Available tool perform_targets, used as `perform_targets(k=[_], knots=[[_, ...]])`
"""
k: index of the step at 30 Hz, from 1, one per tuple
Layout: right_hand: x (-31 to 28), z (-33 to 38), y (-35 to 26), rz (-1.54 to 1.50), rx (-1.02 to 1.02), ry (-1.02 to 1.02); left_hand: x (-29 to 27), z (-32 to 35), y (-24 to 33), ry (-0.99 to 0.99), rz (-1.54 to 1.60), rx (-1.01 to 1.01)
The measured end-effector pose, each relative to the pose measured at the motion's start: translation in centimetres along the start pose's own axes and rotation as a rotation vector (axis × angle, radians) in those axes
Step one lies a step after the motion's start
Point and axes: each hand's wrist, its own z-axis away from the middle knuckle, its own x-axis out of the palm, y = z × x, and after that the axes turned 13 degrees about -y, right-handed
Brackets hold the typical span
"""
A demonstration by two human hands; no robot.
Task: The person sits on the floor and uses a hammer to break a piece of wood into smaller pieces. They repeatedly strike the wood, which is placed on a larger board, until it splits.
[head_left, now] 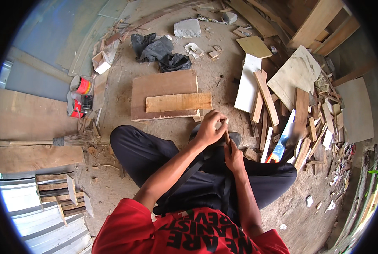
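Observation:
I sit cross-legged, with both hands close together above my lap. Closed around the lower part of a thin brown stick (227, 134) is my right hand (234, 157). My left hand (211, 128) is bent over the stick's upper end, its fingers pinched by a small pale piece (218, 124) whose kind I cannot make out. Just beyond the left hand, a narrow light-brown plank (178, 102) lies flat across a broader brown wooden board (163, 86) on the floor. The plank's right end juts past that board.
Wood offcuts (301, 114) lie heaped at the right, with a white board (248, 82) beside them. Black plastic bags (155, 50) and a stone block (187, 28) sit farther off. Cans (81, 85), a twig broom (66, 140) and slatted wood (55, 188) are at the left.

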Motion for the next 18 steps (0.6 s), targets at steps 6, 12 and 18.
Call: perform_targets(k=[6,12,18], knots=[[0.7,-0.4,3.9,0.094,-0.111,0.128,-7.8,-7.9,-4.4,0.346,0.155,-0.285],[1.7,-0.8,2.8,0.083,-0.135,0.096,-21.7,-15.0,-15.4,0.165,-0.632,-0.499],[0.8,-0.8,2.5,0.015,-0.045,0.076,-14.3,-5.7,-15.0,-0.135,-0.691,-0.349]])
